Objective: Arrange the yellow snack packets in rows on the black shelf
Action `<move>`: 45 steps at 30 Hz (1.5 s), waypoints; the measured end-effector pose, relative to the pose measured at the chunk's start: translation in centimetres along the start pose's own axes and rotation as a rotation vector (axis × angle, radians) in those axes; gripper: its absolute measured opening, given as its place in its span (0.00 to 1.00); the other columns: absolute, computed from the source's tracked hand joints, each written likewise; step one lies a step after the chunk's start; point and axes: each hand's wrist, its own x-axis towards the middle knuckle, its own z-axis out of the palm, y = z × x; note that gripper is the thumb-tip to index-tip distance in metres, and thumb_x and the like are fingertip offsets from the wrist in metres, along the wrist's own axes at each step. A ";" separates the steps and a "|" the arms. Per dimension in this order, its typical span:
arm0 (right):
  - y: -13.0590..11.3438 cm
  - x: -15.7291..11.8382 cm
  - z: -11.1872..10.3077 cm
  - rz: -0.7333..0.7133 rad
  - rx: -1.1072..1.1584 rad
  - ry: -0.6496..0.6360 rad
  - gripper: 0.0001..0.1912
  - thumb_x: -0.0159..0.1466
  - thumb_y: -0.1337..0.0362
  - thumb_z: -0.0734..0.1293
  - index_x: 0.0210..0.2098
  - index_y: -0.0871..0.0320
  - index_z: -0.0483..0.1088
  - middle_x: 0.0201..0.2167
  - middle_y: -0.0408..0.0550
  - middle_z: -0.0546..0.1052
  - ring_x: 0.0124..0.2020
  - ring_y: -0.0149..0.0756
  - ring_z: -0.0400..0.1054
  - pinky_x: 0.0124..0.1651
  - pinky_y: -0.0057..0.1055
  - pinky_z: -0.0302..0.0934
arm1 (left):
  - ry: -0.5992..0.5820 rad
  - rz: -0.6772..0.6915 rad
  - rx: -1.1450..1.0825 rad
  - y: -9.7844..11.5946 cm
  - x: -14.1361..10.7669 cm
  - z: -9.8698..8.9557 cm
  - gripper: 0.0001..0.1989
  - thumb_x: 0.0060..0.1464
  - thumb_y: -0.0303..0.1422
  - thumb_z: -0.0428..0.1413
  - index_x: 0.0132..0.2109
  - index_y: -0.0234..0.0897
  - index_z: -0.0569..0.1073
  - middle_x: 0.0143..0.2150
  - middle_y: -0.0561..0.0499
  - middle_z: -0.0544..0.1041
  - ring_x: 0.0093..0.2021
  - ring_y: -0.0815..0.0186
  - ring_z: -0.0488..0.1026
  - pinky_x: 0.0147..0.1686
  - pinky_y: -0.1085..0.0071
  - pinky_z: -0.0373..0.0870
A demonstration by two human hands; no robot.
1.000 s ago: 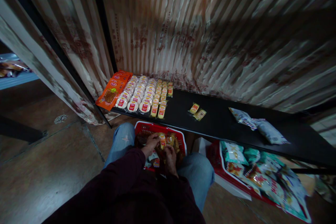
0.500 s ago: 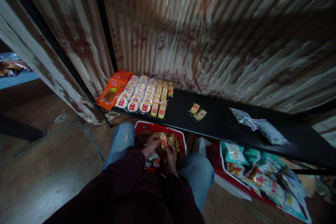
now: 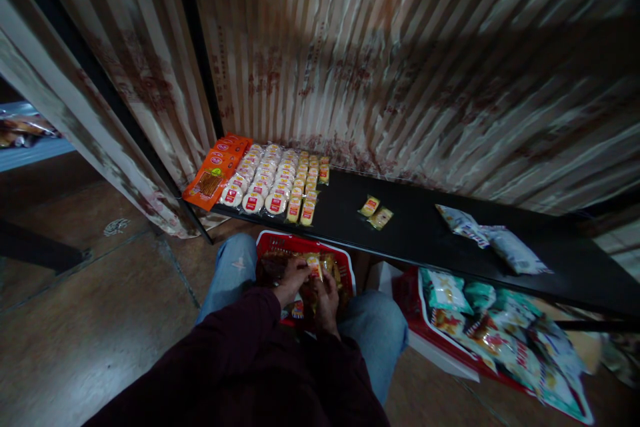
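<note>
Between my two hands is a small yellow wrapped snack packet (image 3: 315,267), held above a red basket (image 3: 347,255) that stands between my knees. My left hand (image 3: 294,278) pinches the packet from its left side. From the lower right, my right hand (image 3: 327,297) has its fingers closed on the same packet. More wrapped snacks fill the basket beneath, partly hidden by my hands. On the black shelf (image 3: 345,213) ahead stand rows of similar yellow packets (image 3: 301,197), beside rows of round white wrapped crackers (image 3: 265,180).
An orange snack bag (image 3: 216,173) lies at the shelf's left end. Two loose yellow packets (image 3: 376,212) lie mid-shelf, and two pale bags (image 3: 493,240) farther right. A second red basket (image 3: 425,320) holds several green and white bags. A striped curtain (image 3: 350,67) hangs behind.
The packet has tilted slightly in my hands, its printed label now less plainly seen. Both hands have shifted only a little; the snacks on the shelf stay as they were.
</note>
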 end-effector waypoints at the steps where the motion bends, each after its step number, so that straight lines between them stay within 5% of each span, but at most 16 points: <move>1: -0.1 0.0 0.0 -0.019 -0.017 0.005 0.27 0.51 0.50 0.69 0.48 0.57 0.73 0.50 0.53 0.77 0.48 0.46 0.72 0.47 0.39 0.67 | -0.001 0.002 0.006 -0.1 0.0 0.0 0.06 0.45 0.22 0.59 0.33 0.33 0.76 0.30 0.52 0.77 0.31 0.70 0.73 0.34 0.76 0.68; 8: -0.9 -0.5 0.1 -0.074 -0.004 -0.030 0.25 0.54 0.49 0.67 0.46 0.58 0.76 0.49 0.55 0.78 0.50 0.47 0.71 0.50 0.40 0.64 | -0.040 0.033 -0.038 -0.7 0.3 -0.3 0.09 0.44 0.25 0.61 0.36 0.34 0.78 0.34 0.49 0.80 0.35 0.67 0.75 0.40 0.72 0.69; 20: 0.0 -0.2 0.0 -0.181 -0.037 -0.054 0.17 0.55 0.54 0.67 0.39 0.56 0.79 0.44 0.53 0.79 0.46 0.44 0.72 0.53 0.41 0.64 | -0.111 -0.083 -0.155 0.1 0.1 -0.1 0.08 0.41 0.22 0.56 0.33 0.33 0.75 0.24 0.53 0.75 0.26 0.68 0.72 0.31 0.73 0.66; 30: 0.1 -0.3 0.4 -0.235 -0.241 -0.051 0.25 0.54 0.49 0.68 0.45 0.58 0.75 0.47 0.54 0.77 0.50 0.44 0.70 0.56 0.42 0.62 | -0.038 -0.057 -0.099 0.4 -0.2 -0.3 0.06 0.41 0.26 0.62 0.31 0.35 0.76 0.25 0.54 0.76 0.29 0.69 0.72 0.36 0.72 0.68; 45: -1.3 0.1 0.2 -0.204 -0.131 0.033 0.32 0.59 0.45 0.62 0.53 0.61 0.69 0.54 0.59 0.73 0.57 0.47 0.66 0.60 0.44 0.58 | -0.056 0.001 0.028 1.5 -0.4 0.7 0.12 0.43 0.23 0.61 0.38 0.33 0.80 0.35 0.48 0.79 0.34 0.70 0.74 0.35 0.76 0.69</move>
